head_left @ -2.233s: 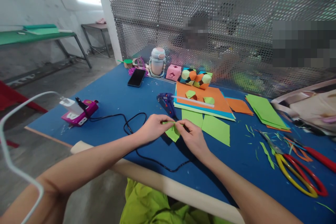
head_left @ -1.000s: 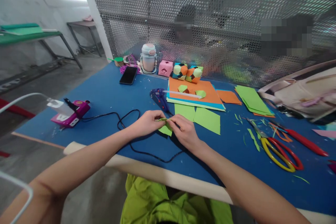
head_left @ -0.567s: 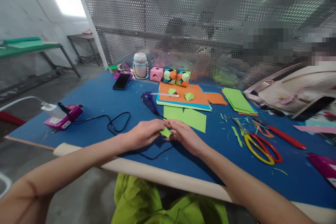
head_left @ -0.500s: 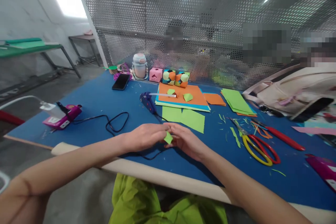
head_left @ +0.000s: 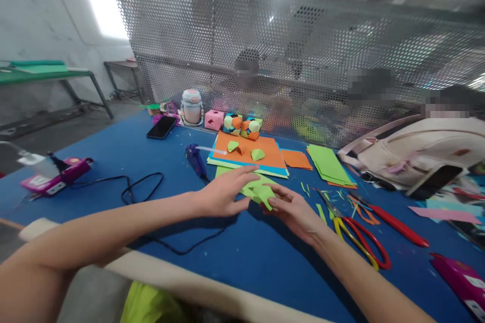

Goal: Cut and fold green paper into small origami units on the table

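Green folded paper (head_left: 264, 194) is held above the surface, nearer its near edge, pinched by thumb and fingers of my right hand (head_left: 294, 210); my left hand (head_left: 223, 194) spreads wide just beside it, gripping nothing I can see. Folds show, so I judge shaping well under way; two small folded pieces (head_left: 257, 154) lie on the orange sheet (head_left: 271, 147), while the green stack (head_left: 331, 164) lies flat. By the far edge, the bottle (head_left: 192, 108) is capped, contents hidden; the bag's (head_left: 428, 144) too.
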Tool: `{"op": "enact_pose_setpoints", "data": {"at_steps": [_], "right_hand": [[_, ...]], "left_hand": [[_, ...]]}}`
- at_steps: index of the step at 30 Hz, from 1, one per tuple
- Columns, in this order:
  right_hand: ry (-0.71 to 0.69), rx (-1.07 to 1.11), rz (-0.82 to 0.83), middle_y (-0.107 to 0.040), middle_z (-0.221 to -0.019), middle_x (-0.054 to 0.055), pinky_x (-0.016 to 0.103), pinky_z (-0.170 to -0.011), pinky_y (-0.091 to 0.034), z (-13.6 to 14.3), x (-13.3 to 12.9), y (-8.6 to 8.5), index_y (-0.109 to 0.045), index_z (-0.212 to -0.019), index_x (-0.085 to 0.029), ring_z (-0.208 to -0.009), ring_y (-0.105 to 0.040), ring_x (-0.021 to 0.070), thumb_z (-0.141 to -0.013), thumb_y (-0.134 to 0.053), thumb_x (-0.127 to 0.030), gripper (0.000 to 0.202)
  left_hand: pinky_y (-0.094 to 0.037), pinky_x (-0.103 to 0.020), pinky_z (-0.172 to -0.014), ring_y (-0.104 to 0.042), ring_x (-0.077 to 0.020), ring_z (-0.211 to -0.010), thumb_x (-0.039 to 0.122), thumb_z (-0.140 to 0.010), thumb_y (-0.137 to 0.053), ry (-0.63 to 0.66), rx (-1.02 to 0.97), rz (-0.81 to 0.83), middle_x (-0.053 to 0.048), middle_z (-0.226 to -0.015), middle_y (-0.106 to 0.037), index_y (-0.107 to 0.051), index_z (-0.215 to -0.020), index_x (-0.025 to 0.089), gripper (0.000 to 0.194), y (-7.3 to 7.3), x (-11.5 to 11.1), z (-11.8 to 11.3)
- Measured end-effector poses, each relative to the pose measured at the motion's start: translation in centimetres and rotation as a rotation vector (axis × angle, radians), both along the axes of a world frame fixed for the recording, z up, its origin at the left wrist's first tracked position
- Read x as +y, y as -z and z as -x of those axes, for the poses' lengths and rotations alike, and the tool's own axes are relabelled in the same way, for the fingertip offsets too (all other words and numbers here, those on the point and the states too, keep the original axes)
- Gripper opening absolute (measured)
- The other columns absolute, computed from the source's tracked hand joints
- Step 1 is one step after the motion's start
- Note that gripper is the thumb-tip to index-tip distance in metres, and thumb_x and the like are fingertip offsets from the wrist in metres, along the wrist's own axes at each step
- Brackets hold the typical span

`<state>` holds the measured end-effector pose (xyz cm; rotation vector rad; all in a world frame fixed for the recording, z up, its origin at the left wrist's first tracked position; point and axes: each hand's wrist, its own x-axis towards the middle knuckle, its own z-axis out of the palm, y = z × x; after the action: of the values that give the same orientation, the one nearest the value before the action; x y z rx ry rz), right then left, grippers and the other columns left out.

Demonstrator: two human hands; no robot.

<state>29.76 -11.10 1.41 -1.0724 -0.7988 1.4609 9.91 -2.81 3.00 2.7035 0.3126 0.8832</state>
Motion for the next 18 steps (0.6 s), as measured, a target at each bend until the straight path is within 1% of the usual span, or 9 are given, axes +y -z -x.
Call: {"op": "enact_pose_setpoints", "data": {"at_steps": [2, 4, 5, 7, 9, 12, 15, 18], "right_hand": [[0.086, 0.040, 0.010, -0.071, -0.084, 0.002, 0.027, -0.062, -0.054, -1.4, 1.0, 0.5, -0.069, -0.092, -0.018, -0.069, -0.066, 0.0152, -0.057, -0.084, -0.019, 0.038], [0.137, 0.107, 0.022, -0.071, -0.079, 0.001, 0.026, -0.062, -0.054, -2.3, 1.8, 1.0, -0.069, -0.083, -0.019, -0.068, -0.067, 0.0157, -0.056, -0.084, -0.019, 0.031], [0.148, 0.133, 0.028, -0.071, -0.077, 0.000, 0.026, -0.062, -0.055, -2.6, 2.1, 1.3, -0.068, -0.079, -0.019, -0.069, -0.068, 0.0163, -0.056, -0.084, -0.021, 0.028], [0.162, 0.156, 0.034, -0.072, -0.079, 0.000, 0.027, -0.063, -0.055, -3.0, 2.3, 1.7, -0.066, -0.074, -0.020, -0.073, -0.069, 0.0177, -0.055, -0.084, -0.023, 0.026], [0.179, 0.167, 0.033, -0.073, -0.084, 0.001, 0.027, -0.064, -0.056, -3.3, 2.1, 2.1, -0.065, -0.076, -0.021, -0.075, -0.070, 0.0181, -0.056, -0.084, -0.023, 0.027], [0.200, 0.176, 0.022, -0.074, -0.089, 0.001, 0.027, -0.066, -0.056, -3.7, 1.6, 2.5, -0.064, -0.079, -0.021, -0.077, -0.070, 0.0175, -0.058, -0.083, -0.023, 0.028], [0.198, 0.192, 0.021, -0.074, -0.091, 0.001, 0.026, -0.065, -0.056, -4.0, 1.3, 2.6, -0.063, -0.078, -0.022, -0.076, -0.070, 0.0170, -0.060, -0.082, -0.026, 0.026], [0.181, 0.214, 0.026, -0.074, -0.093, 0.002, 0.026, -0.064, -0.056, -3.9, 1.2, 2.6, -0.063, -0.078, -0.023, -0.076, -0.071, 0.0172, -0.061, -0.081, -0.025, 0.025]], "left_hand": [[-0.040, -0.040, -0.103, -0.047, -0.0254, -0.124, 0.017, -0.079, -0.051, -0.163, 0.038, 0.108, -0.018, -0.131, -0.051, -0.049, -0.119, 0.012, 0.040, 0.4, 1.9, -1.8], [-0.042, -0.036, -0.100, -0.051, -0.0228, -0.118, 0.014, -0.077, -0.052, -0.327, 0.109, 0.213, -0.014, -0.123, -0.057, -0.050, -0.117, 0.013, 0.041, 0.9, 4.0, -4.1], [-0.042, -0.035, -0.099, -0.053, -0.0226, -0.116, 0.014, -0.077, -0.052, -0.364, 0.119, 0.230, -0.013, -0.122, -0.057, -0.050, -0.118, 0.013, 0.042, 1.2, 5.2, -5.3], [-0.043, -0.033, -0.098, -0.054, -0.0219, -0.114, 0.015, -0.078, -0.051, -0.411, 0.125, 0.250, -0.013, -0.123, -0.057, -0.049, -0.120, 0.012, 0.042, 1.6, 7.2, -7.7], [-0.041, -0.034, -0.097, -0.052, -0.0231, -0.115, 0.018, -0.080, -0.051, -0.462, 0.136, 0.261, -0.014, -0.125, -0.055, -0.048, -0.122, 0.013, 0.042, 2.1, 8.8, -9.9], [-0.041, -0.038, -0.094, -0.052, -0.0268, -0.114, 0.028, -0.082, -0.054, -0.546, 0.164, 0.280, -0.015, -0.125, -0.052, -0.047, -0.124, 0.015, 0.044, 2.6, 10.2, -12.4], [-0.038, -0.044, -0.094, -0.051, -0.0326, -0.114, 0.034, -0.082, -0.056, -0.621, 0.197, 0.290, -0.019, -0.123, -0.052, -0.049, -0.122, 0.014, 0.045, 3.0, 10.9, -13.9], [-0.036, -0.047, -0.095, -0.049, -0.0357, -0.115, 0.028, -0.081, -0.057, -0.641, 0.225, 0.293, -0.022, -0.117, -0.055, -0.055, -0.113, 0.010, 0.036, 3.3, 11.3, -14.5]]}}
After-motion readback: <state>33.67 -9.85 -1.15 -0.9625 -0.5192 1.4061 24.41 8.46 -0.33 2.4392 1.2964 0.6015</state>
